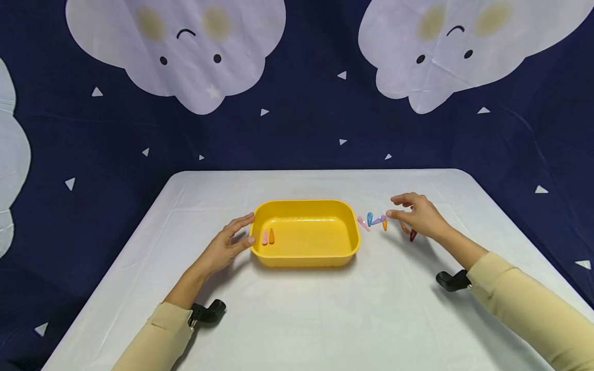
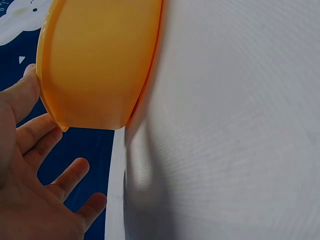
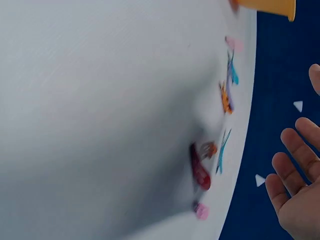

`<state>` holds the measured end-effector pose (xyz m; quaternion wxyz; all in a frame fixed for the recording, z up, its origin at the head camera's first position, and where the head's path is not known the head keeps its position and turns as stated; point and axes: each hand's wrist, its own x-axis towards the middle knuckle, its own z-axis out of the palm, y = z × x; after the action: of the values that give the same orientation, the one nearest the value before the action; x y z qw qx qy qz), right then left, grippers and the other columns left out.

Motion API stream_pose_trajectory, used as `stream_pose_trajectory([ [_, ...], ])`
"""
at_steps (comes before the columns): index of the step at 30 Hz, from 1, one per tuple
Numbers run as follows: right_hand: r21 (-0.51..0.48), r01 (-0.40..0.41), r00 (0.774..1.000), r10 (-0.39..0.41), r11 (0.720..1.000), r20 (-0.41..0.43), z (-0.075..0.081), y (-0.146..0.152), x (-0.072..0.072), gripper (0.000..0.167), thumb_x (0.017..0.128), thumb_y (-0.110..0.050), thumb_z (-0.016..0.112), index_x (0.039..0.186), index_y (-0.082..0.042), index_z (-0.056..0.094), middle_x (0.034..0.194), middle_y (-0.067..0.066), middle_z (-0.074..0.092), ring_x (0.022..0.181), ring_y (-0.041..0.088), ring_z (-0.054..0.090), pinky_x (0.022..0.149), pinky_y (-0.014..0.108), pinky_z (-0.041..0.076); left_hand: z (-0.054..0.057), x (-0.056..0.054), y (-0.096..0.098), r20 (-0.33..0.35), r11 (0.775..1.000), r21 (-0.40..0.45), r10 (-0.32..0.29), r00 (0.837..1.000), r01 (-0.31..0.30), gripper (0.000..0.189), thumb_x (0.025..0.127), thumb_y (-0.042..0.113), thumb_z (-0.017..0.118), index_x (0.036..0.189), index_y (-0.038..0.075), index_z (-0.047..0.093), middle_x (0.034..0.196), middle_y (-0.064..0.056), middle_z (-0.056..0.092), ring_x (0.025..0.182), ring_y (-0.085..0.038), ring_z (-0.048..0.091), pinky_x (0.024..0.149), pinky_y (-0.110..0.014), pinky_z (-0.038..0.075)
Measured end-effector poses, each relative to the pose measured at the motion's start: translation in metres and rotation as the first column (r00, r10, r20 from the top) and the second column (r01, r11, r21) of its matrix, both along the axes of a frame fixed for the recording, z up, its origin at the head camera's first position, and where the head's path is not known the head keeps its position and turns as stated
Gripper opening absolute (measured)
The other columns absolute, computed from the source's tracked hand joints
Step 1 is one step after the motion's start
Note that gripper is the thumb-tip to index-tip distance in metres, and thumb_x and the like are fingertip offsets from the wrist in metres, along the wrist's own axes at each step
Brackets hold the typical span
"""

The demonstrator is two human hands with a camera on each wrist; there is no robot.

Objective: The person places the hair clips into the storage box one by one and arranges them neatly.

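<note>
A yellow plastic tray [image 1: 306,262] sits on the white table with a pink hair clip [image 1: 265,237] and an orange hair clip [image 1: 271,236] inside, near its left end. My left hand [image 1: 227,247] touches that end, thumb and forefinger at the rim; the other fingers spread apart in the left wrist view. Over the loose clips to the right of the tray is my right hand [image 1: 419,215], thumb and fingers apart, with nothing between them. Beneath it lie a dark red clip [image 3: 200,172], a brownish-orange clip [image 3: 209,149] and a blue clip [image 3: 223,152].
Between tray and right hand lie more clips: pink [image 1: 363,223], blue [image 1: 369,219], purple [image 1: 378,220] and orange [image 1: 384,225]. Another pink clip [image 3: 201,211] shows in the right wrist view. A dark blue cloth with clouds [image 1: 301,139] hangs behind the table [image 1: 297,319].
</note>
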<state>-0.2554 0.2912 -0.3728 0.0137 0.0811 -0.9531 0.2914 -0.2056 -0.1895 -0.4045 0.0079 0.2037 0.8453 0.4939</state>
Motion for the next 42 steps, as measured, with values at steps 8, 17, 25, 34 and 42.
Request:
stream_pose_trajectory([
  [8,0.022,-0.016,1.000,0.015,1.000,0.020,-0.010,0.016,0.001,0.058,0.086,-0.044,0.065,0.125,-0.002,0.057,0.126,0.024,0.055,0.116,0.040,0.047,0.087,0.052,0.042,0.001,0.001,-0.001,0.002,1.000,-0.010,0.002,1.000,-0.002,0.054,0.092,0.021,0.061,0.141,0.008,0.043,0.153,-0.010,0.033,0.145,-0.035,0.020,0.113,-0.063,0.018],
  [17,0.036,-0.063,0.998,0.063,0.997,0.005,-0.023,0.034,0.000,0.048,0.085,-0.033,0.069,0.119,0.000,0.062,0.115,0.027,0.061,0.105,0.037,0.054,0.081,0.038,0.044,0.001,0.001,-0.001,0.018,1.000,-0.008,0.004,1.000,-0.004,0.055,0.092,0.023,0.060,0.142,0.009,0.042,0.153,-0.009,0.032,0.145,-0.034,0.018,0.113,-0.064,0.017],
  [25,0.061,-0.111,0.994,0.112,0.992,-0.010,-0.030,0.044,-0.001,0.046,0.086,-0.031,0.069,0.117,0.002,0.063,0.108,0.022,0.065,0.093,0.029,0.056,0.077,0.033,0.043,0.001,0.001,0.000,0.012,1.000,-0.004,0.003,1.000,-0.003,0.054,0.092,0.022,0.061,0.142,0.008,0.043,0.153,-0.010,0.033,0.145,-0.035,0.019,0.112,-0.064,0.018],
  [34,0.071,-0.142,0.990,0.143,0.987,-0.011,-0.035,0.051,-0.003,0.044,0.083,-0.024,0.072,0.117,0.002,0.064,0.109,0.021,0.067,0.086,0.022,0.051,0.073,0.027,0.040,0.000,0.001,0.000,0.016,1.000,-0.011,0.006,1.000,-0.006,0.054,0.093,0.023,0.060,0.142,0.010,0.042,0.153,-0.009,0.033,0.145,-0.035,0.018,0.112,-0.064,0.018],
  [42,0.087,-0.120,0.993,0.118,0.989,0.025,-0.035,0.054,-0.003,0.050,0.080,-0.029,0.074,0.119,0.000,0.063,0.110,0.019,0.065,0.094,0.028,0.045,0.079,0.033,0.032,0.000,0.000,0.000,0.008,1.000,-0.018,0.006,1.000,-0.006,0.054,0.093,0.024,0.060,0.142,0.009,0.043,0.153,-0.009,0.033,0.145,-0.034,0.019,0.113,-0.063,0.018],
])
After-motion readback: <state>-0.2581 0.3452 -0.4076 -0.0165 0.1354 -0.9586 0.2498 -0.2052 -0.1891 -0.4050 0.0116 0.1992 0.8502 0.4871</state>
